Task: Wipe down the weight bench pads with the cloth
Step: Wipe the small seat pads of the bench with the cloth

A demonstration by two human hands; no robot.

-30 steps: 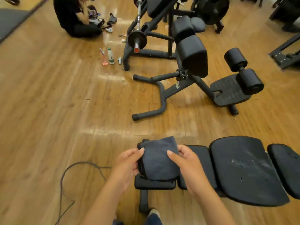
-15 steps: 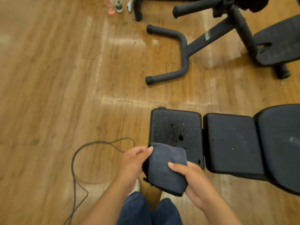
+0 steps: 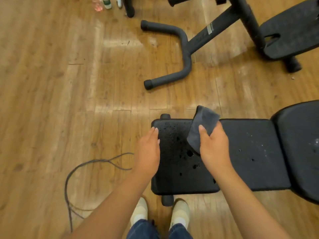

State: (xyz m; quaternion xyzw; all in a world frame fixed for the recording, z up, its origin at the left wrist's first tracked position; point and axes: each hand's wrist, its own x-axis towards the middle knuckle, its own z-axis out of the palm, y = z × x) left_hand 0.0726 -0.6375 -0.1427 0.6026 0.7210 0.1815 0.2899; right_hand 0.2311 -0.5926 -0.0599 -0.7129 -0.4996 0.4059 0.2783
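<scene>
Head view: the right hand [image 3: 214, 149] pinches the folded cloth [image 3: 202, 128] above the near pad [image 3: 174, 166], whose top is beaded with droplets. The left hand [image 3: 149, 150], fingers straight, rests at that pad's left edge and holds nothing. With only 1 corner of the cloth gripped, the loose folds may skip droplets or smear them toward the middle pad [image 3: 255, 152].
</scene>
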